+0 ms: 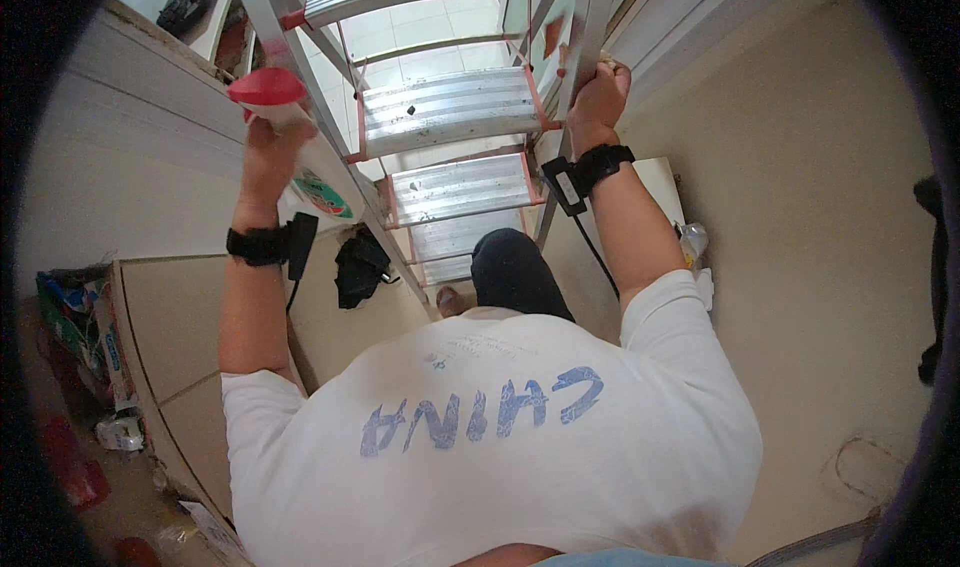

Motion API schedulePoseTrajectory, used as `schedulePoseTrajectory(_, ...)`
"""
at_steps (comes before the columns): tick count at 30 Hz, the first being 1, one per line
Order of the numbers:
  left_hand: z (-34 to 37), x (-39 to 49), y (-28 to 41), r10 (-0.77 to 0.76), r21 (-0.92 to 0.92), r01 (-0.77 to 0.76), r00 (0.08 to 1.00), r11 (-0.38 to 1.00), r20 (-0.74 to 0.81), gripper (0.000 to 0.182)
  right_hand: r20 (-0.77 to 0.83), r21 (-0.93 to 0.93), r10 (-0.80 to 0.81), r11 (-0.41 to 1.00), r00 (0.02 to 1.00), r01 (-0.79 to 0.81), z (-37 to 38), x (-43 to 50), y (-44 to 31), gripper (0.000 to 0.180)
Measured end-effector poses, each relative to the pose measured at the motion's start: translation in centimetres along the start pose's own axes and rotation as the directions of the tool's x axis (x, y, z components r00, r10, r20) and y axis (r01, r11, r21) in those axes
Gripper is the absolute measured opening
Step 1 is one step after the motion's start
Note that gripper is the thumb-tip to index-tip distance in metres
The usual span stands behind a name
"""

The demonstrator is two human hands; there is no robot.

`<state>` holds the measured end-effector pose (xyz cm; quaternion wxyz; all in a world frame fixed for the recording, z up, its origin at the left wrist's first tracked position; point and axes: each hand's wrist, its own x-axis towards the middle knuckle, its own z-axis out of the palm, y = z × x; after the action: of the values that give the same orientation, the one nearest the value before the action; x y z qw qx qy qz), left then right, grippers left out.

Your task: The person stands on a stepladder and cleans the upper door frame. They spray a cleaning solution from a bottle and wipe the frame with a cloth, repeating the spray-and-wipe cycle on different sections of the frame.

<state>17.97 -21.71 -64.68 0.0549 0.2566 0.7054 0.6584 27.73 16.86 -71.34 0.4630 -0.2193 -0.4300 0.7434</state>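
My left hand [271, 154] grips a spray bottle by the neck, under its red trigger head [267, 86]. The white bottle body [330, 165], with a green and red label, hangs beside the left rail of an aluminium stepladder [457, 109]. On the other side, my right hand [600, 101] is closed at the ladder's right rail [589, 26]. A small pale yellowish thing [606, 58] shows at its fingertips; what it is cannot be made out. The fingers' far side is hidden. My dark-trousered knee [514, 267] is close to the lower treads.
Walls flank the ladder, the left one with a ledge holding dark items [196, 0]. A black bag [361, 267] lies below left. Near a cabinet [180, 327] are packets [82, 327] and red objects [79, 477]. A white box-like object [658, 184] stands right. Cables run from both wrist straps.
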Motion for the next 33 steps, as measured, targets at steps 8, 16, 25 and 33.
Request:
schedulePoseTrajectory(8, -2.7, 6.1, 5.3, 0.109, 0.264, -0.051, 0.971, 0.963, -0.211, 0.034, 0.059, -0.008, -0.017, 1.000, 0.998, 0.018, -0.1, -0.2, 0.4, 0.025)
schedulePoseTrajectory(16, -4.7, 5.7, 3.1, 0.027, 0.359, -0.031, 1.000, 0.933, 0.014, 0.036, 0.028, -0.255, -0.006, 0.967, 1.000, 0.013, 0.8, -1.3, -0.6, 0.031)
schedulePoseTrajectory(25, 0.0, 5.8, 3.7, 0.013, -0.005, -0.014, 1.000, 1.000, -0.019, 0.020, 0.226, -0.495, -0.193, 0.821, 0.955, 0.283, 0.3, 4.0, 2.7, 0.030)
schedulePoseTrajectory(33, 0.0, 5.9, 0.7, 0.149, 0.246, -0.126, 0.986, 0.961, -0.076, 0.023, 0.071, -0.322, 0.123, 0.942, 0.990, -0.094, 1.0, 4.9, 4.1, 0.030)
